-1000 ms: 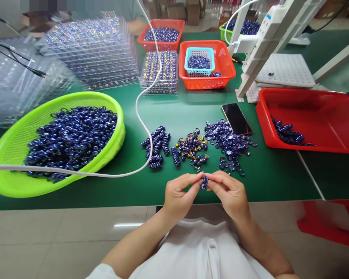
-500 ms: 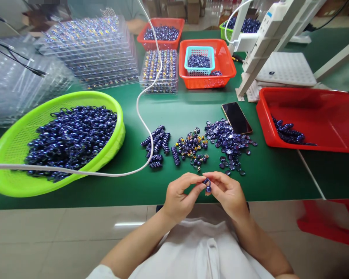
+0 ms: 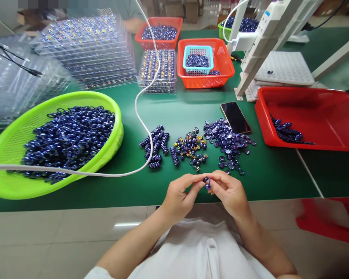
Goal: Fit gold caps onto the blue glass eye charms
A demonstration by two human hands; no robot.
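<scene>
Over the table (image 3: 147, 188), left hand (image 3: 178, 195) and right hand (image 3: 233, 195) (grip pinched) on one ring (image 3: 207, 186).

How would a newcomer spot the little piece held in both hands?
On the green table, find the pile of loose dark discs beside the phone. Just nearer the table's front edge, the left hand and right hand come together, pinching a small, shiny, dark-blue ring-like piece. Unlike the heaped pieces beyond it, this one is held singly between fingers.
</scene>
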